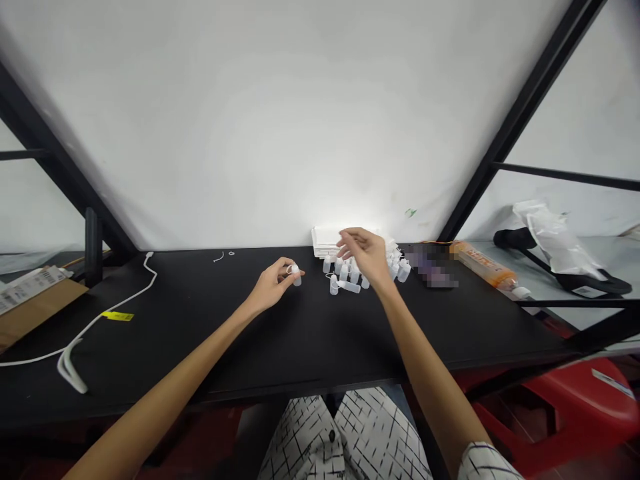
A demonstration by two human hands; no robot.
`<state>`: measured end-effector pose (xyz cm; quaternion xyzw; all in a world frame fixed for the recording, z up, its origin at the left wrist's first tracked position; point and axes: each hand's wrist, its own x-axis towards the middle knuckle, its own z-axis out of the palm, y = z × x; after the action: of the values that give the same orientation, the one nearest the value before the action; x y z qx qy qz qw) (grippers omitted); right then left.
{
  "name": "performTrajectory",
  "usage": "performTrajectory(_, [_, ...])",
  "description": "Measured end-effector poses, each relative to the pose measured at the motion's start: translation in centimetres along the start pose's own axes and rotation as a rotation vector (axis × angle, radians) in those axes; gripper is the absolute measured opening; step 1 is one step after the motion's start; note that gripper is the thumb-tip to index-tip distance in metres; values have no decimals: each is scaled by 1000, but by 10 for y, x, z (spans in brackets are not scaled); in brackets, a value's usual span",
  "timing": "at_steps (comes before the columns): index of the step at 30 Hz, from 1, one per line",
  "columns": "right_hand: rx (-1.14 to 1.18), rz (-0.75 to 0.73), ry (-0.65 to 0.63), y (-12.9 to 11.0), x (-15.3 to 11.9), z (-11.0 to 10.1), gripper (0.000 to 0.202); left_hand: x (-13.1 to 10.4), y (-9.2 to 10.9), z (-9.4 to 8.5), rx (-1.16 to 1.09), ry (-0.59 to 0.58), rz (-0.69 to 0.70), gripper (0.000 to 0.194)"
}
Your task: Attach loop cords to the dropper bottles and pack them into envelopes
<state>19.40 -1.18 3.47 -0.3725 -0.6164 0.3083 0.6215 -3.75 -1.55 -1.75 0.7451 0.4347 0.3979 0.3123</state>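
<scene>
My left hand (273,283) is closed around a small translucent squeeze bottle (297,279) with a white cap, held upright just over the black tabletop. My right hand (365,253) hovers above a cluster of similar little bottles (355,273), its fingers loosely bent and apart, with nothing visible in them. In front of that cluster, one bottle (334,285) stands upright. Beside it another bottle (350,287) lies on its side. Part of the cluster is hidden behind my right hand and wrist.
A stack of white sheets (323,237) sits against the wall. To the right are a blurred dark item (433,267) and an orange-labelled plastic bottle (485,267). A white cable (100,317) and a cardboard box (30,310) lie left. A red stool (580,407) stands below right.
</scene>
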Motion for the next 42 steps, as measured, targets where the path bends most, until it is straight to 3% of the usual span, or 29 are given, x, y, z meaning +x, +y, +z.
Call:
performTrajectory(3, [-53, -35, 166, 2, -6, -42, 32, 7, -2, 22, 76, 79, 2, 23])
performTrajectory(7, [-167, -32, 270, 13, -25, -81, 33, 17, -2, 49, 96, 147, -20, 19])
performTrajectory(10, [-307, -9, 226, 24, -45, -98, 33, 22, 1, 62, 130, 174, -20, 17])
performTrajectory(13, [-557, -14, 98, 35, -64, -108, 40, 26, 5, 70, 161, 184, -28, 17])
performTrajectory(16, [-878, -55, -67, 46, -77, -110, 50, 27, 6, 76, 175, 168, -27, 22])
performTrajectory(20, [-1172, -79, -317, 52, -84, -102, 43, 23, 3, 71, 195, 123, -3, 45])
performTrajectory(24, [-1258, -24, -340, 50, -85, -96, 42, 29, 3, 42, 309, 39, 21, 66])
performTrajectory(28, [-1278, 13, -343, 49, -84, -95, 41, 66, 19, 7, 420, -22, 66, 44])
performTrajectory(30, [-1282, 25, -346, 48, -84, -95, 41, 95, 30, 1, 483, -65, 122, 40])
performTrajectory(32, [-1284, 31, -347, 47, -85, -94, 41, 123, 39, 6, 552, -147, 171, 38])
performTrajectory(36, [-1284, 40, -333, 43, -86, -93, 39, 165, 41, 36, 686, -313, 192, 44])
performTrajectory(39, [-1271, 30, -331, 42, -87, -93, 38, 179, 33, 52, 752, -357, 190, 44])
performTrajectory(42, [-1255, 13, -329, 44, -87, -94, 38, 183, 26, 56, 762, -318, 222, 39])
